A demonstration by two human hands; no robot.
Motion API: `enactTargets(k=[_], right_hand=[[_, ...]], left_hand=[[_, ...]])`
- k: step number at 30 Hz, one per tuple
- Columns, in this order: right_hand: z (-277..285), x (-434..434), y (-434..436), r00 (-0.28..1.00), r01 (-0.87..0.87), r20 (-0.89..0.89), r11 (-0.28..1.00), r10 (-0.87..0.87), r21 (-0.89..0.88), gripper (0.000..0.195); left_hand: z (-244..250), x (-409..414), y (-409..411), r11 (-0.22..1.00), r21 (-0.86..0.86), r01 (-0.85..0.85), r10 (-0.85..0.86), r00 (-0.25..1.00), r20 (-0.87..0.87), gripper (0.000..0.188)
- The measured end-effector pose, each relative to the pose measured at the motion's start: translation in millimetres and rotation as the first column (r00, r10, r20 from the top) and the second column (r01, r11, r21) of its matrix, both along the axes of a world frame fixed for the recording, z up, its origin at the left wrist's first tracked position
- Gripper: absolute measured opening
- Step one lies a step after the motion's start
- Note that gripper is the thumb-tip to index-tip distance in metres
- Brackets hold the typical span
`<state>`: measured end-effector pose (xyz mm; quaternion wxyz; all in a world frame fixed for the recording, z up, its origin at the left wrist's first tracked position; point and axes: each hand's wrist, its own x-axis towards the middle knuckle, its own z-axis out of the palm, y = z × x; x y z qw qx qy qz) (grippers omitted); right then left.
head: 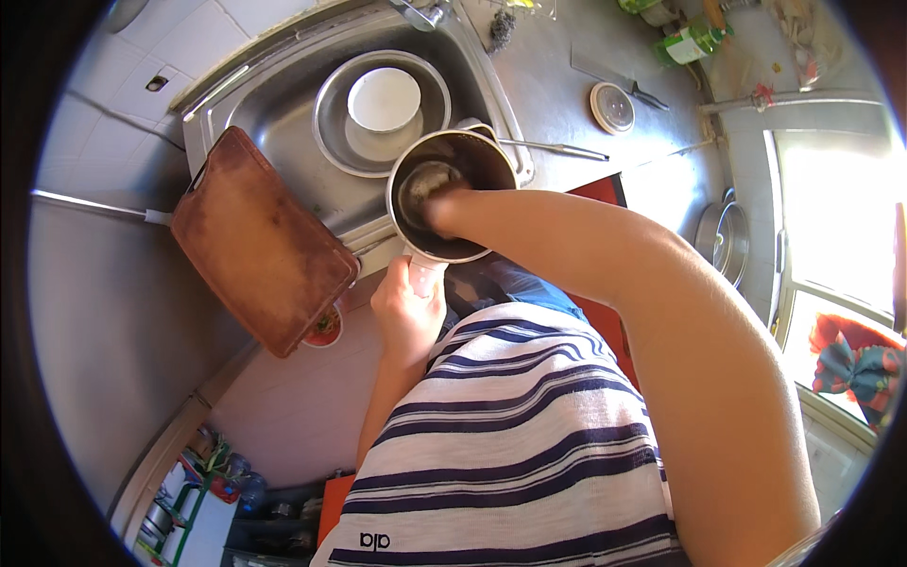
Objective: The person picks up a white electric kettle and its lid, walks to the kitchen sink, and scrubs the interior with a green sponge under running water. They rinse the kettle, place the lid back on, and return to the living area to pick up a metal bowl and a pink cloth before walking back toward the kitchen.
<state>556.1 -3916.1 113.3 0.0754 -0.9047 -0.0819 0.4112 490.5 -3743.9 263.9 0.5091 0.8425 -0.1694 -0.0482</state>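
My left hand point(409, 305) grips the pale pink handle point(425, 276) of a deep metal pot point(490, 161), which is tilted so its mouth faces up toward me. My right hand point(446, 209) reaches down inside the pot, blurred; its fingertips and anything in them are hidden. Pale, wet-looking residue or liquid point(425, 181) shows at the pot's bottom. The pot is over the front edge of a stainless steel sink point(276, 135). Just behind it in the sink, a round metal basin point(327, 145) holds a white bowl point(384, 99).
A brown wooden cutting board point(262, 241) leans over the sink's left front corner, with a small container point(326, 327) beneath. On the counter at right lie a metal utensil point(560, 149), round lid point(612, 108), kitchen knife point(602, 69) and steel-wool scrubber point(502, 30). A faucet point(424, 13) is behind.
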Motion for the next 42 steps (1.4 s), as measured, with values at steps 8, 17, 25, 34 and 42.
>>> enactTargets(k=[8,17,25,34,42], right_hand=[[208,31,12,-0.17,0.671,-0.74,-0.626,-0.651,0.398,0.028],[263,-36,0,0.796,0.356,0.199,0.708,-0.571,0.61,0.025],[256,-4,-138,0.373,-0.526,0.886,0.849,0.277,-0.044,0.031],[186,-16,-87,0.249,0.153,-0.16,-0.124,-0.955,0.98,0.04],[148,10,-142,-0.083,0.445,-0.961,-0.873,-0.264,0.201,0.056]], left_hand=[[0,7,0,0.995,-0.055,-0.077,0.076,0.997,-0.02,0.027],[49,40,-8,0.99,0.088,0.106,-0.127,0.954,0.272,0.022],[91,73,-15,0.957,0.261,0.126,-0.174,0.97,0.168,0.03],[111,100,-11,0.986,0.123,0.111,-0.093,0.985,-0.143,0.022],[119,119,-33,0.909,0.381,0.168,-0.202,0.978,0.052,0.029]])
